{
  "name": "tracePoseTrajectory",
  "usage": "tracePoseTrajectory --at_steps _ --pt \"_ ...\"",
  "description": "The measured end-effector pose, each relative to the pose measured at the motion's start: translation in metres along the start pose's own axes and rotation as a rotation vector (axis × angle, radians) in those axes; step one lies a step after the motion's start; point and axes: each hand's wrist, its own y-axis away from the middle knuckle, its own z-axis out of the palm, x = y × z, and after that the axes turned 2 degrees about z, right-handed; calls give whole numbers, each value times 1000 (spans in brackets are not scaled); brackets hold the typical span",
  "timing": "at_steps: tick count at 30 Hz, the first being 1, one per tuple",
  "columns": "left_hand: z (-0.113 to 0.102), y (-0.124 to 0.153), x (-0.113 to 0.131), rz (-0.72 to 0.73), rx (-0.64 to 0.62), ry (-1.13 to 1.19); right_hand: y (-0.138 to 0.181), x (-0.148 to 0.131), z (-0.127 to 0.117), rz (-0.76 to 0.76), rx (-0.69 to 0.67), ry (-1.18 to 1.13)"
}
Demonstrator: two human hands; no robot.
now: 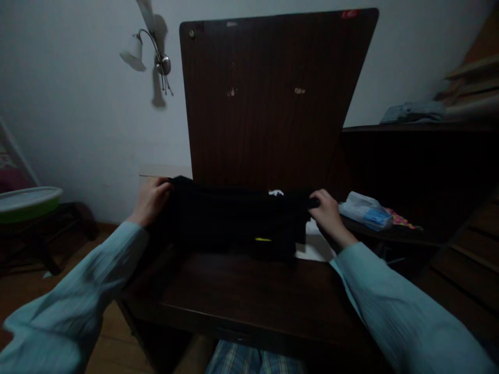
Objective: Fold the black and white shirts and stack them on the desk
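Note:
A piece of black clothing [234, 218] is stretched between my two hands over the desk [241, 291]. Its exact kind cannot be made out in the dim light. A small yellow mark shows near its lower edge, and something white peeks out at its top edge. My left hand [152, 200] pinches the cloth's upper left corner. At the upper right corner, my right hand [325, 210] has its fingers closed on the cloth. Below that hand, a white sheet [315, 245] lies on the desk, partly covered by the cloth.
A tall dark brown panel [268, 98] stands behind the desk. To the right, a plastic packet [366, 210] lies on a dark shelf. A wall lamp [134, 52] hangs at upper left. A green-rimmed basin [31, 202] sits on a stool at far left.

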Motion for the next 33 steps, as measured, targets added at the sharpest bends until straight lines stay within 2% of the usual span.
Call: tracePoseTrajectory --at_steps 2,3,5,7,9,13,17,20,23,26,30,33 --pt "7 -26 -5 -167 154 -113 -22 -9 23 5 -46 -30" --pt "12 -35 -6 -237 177 -161 -30 -13 34 -5 -138 -48" --pt "25 -43 -3 -290 103 -232 -36 -18 52 -12 -352 -61" --pt "39 -37 2 -254 -15 -271 -31 -18 63 -14 -557 -38" --pt "54 -24 10 -203 -89 -277 -18 -13 69 -6 -703 8" --pt "82 1 25 -158 -189 -247 17 12 73 126 -850 80" --pt "106 13 41 -78 -246 -218 50 38 82 293 -964 99" --pt "121 17 57 -45 -306 -164 69 47 88 328 -980 96" --pt "134 24 80 9 -360 -72 81 46 90 300 -977 107" --pt "148 33 111 143 -392 79 91 38 91 333 -978 179" --pt "171 50 153 375 -428 246 110 29 99 342 -782 244" --pt "189 61 173 393 -436 290 119 28 105 351 -612 217"
